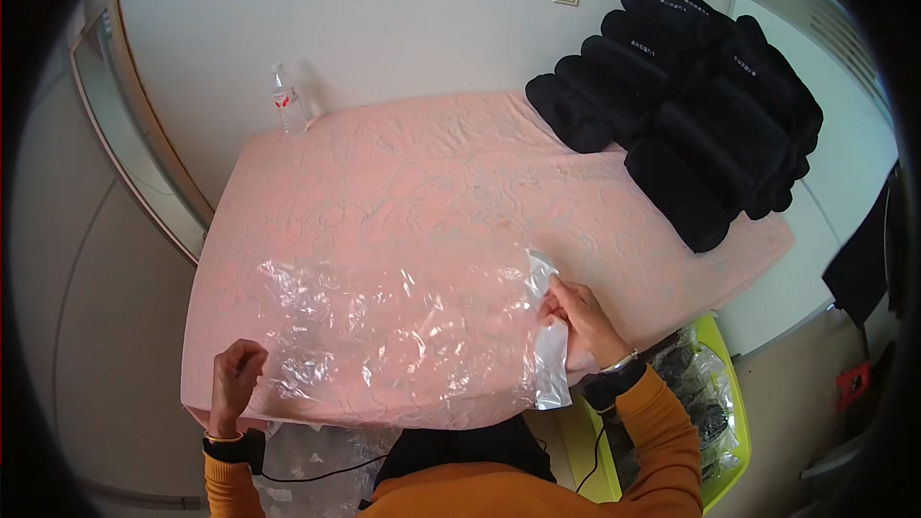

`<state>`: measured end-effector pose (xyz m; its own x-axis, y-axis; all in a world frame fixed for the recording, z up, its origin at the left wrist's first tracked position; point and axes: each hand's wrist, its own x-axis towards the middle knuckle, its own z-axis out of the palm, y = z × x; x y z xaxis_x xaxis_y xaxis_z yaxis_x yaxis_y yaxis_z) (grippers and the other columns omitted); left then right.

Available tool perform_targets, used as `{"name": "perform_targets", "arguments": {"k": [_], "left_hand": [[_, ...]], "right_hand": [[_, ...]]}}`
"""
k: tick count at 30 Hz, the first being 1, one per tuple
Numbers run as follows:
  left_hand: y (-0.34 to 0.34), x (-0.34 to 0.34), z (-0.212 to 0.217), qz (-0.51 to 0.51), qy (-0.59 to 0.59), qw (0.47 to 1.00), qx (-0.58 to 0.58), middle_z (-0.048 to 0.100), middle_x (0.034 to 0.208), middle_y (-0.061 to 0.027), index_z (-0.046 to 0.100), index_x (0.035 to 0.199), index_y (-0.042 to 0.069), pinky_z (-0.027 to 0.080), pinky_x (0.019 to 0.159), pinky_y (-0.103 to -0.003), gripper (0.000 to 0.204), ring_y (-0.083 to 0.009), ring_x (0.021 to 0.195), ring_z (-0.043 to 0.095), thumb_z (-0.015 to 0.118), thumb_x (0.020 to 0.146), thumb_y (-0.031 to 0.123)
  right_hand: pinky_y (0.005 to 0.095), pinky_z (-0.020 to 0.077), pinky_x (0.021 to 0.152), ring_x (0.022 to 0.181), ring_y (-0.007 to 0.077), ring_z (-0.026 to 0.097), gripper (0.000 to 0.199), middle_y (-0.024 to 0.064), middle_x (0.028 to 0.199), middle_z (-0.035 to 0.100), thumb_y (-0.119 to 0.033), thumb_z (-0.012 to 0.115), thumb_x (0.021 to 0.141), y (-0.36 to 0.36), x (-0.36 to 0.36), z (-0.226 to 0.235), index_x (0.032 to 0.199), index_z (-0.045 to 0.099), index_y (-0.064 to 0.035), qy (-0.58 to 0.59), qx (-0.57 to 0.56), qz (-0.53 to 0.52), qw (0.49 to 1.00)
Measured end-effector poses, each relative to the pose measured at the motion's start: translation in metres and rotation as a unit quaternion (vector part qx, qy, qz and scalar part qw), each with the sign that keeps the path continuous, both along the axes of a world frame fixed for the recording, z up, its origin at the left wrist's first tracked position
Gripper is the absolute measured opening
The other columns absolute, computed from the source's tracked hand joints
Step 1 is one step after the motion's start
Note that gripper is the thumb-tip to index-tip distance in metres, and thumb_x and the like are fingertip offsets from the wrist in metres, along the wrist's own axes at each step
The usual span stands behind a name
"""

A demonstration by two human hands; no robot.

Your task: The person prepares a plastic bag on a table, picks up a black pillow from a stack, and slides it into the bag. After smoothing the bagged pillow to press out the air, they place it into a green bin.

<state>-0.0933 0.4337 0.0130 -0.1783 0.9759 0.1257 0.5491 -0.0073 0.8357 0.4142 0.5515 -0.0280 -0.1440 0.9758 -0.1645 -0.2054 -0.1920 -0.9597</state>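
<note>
Clear plastic bag [413,345] lies spread on the pink cloth [384,187], its white strip [551,366] pinched in the right hand [583,318], presumably to steady it, while the left hand [236,376], grip indeterminable, curls near the opposite end

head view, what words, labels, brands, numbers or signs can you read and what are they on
Black fabric items: pale lettering on several, too small and blurred to read.
Bottle: red and white label, print too small to read.
Clear plastic bag: no print I can make out.
</note>
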Motion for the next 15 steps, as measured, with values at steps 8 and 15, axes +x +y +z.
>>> {"name": "perform_targets", "arguments": {"k": [8,15], "left_hand": [[0.022,0.005,0.063,-0.183,-0.083,0.979,0.021,0.060,0.093,-0.0049,0.055,0.117,0.000,0.046,0.076,-0.025,0.053,-0.0117,0.084,0.056,0.066,0.087,0.043],[0.054,0.019,0.077,-0.168,-0.207,0.963,-0.024,0.063,0.094,-0.0063,0.058,0.117,0.000,0.051,0.076,-0.028,0.053,-0.0139,0.083,0.062,0.056,0.093,0.047]], "right_hand": [[0.0246,0.0470,0.060,0.062,0.0123,0.059,0.043,0.0040,0.071,0.063,-0.042,0.058,0.093,0.031,0.005,0.019,0.080,0.064,-0.0008,-0.243,0.061,0.077,0.965],[0.0316,0.0502,0.067,0.075,0.0190,0.062,0.038,0.0102,0.092,0.067,-0.038,0.060,0.091,0.044,0.002,0.010,0.104,0.062,-0.0027,-0.019,-0.001,0.111,0.994]]}}
